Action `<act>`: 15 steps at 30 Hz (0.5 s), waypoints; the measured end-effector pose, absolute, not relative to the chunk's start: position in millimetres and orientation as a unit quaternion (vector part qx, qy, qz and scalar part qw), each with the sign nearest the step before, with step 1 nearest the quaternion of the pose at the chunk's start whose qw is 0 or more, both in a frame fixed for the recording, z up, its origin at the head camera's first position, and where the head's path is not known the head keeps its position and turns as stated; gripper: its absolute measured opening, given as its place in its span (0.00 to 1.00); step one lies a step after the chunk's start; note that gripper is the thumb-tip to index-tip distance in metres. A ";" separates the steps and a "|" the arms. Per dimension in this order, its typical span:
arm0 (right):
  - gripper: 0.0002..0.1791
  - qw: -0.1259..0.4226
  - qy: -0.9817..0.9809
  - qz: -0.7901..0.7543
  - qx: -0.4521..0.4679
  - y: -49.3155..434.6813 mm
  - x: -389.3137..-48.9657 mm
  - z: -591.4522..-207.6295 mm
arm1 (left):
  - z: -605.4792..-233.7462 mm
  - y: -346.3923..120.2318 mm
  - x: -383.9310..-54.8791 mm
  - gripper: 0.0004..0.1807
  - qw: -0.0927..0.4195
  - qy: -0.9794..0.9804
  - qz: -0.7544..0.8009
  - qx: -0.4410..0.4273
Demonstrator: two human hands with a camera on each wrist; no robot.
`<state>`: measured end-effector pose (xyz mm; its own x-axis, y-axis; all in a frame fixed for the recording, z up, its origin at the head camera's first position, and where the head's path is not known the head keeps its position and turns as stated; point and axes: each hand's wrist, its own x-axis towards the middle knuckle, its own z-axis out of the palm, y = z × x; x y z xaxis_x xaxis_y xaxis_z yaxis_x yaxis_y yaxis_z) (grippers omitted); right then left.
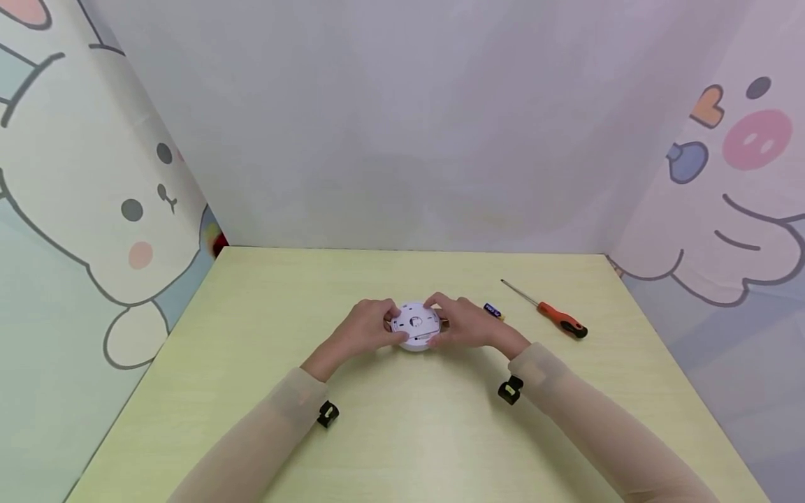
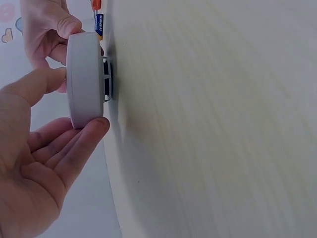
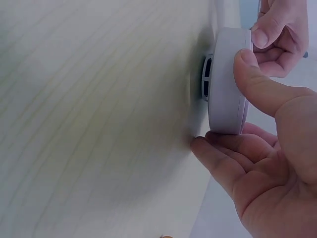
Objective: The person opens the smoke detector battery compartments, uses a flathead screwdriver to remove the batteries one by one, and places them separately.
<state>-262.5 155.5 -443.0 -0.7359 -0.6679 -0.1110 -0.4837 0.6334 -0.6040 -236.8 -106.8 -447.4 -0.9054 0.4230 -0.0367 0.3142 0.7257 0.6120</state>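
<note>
A round white smoke detector [image 1: 416,325] lies back side up at the middle of the table, its slotted vent [image 2: 107,79] facing down close to the tabletop. My left hand [image 1: 367,327] grips its left rim, the thumb at the upper edge and the fingers beneath the side. From the right, my right hand [image 1: 467,323] holds the opposite rim in a similar way. In the right wrist view the right thumb [image 3: 252,74] presses on the back face, and fingertips [image 3: 200,145] reach under the edge. Whether the vent touches the table is hard to tell.
A blue and yellow battery [image 1: 493,311] lies just beyond the right wrist. Farther right is a screwdriver [image 1: 562,320] with a red and black handle. A pale wood table [image 1: 283,279] ends at a white cloth backdrop [image 1: 402,140], with printed cartoon cloths at both sides.
</note>
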 end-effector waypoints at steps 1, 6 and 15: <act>0.38 0.162 0.888 -0.279 -0.327 155.7 -262.9 -443.2 | -447.2 -106.8 -237.2 0.23 0.088 0.925 0.311 0.201; 0.38 0.166 0.886 -0.282 -0.329 156.3 -264.5 -445.0 | -448.5 -107.5 -239.5 0.25 0.092 0.926 0.299 0.211; 0.37 0.166 0.884 -0.284 -0.331 156.4 -265.6 -445.4 | -448.6 -110.9 -241.3 0.27 0.102 0.921 0.304 0.221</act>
<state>-265.6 156.4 -445.4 -0.7254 -0.6800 -0.1064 -0.4910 0.6196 -0.6124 -241.3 -110.9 -448.6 -0.8810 0.4701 -0.0535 0.3459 0.7171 0.6050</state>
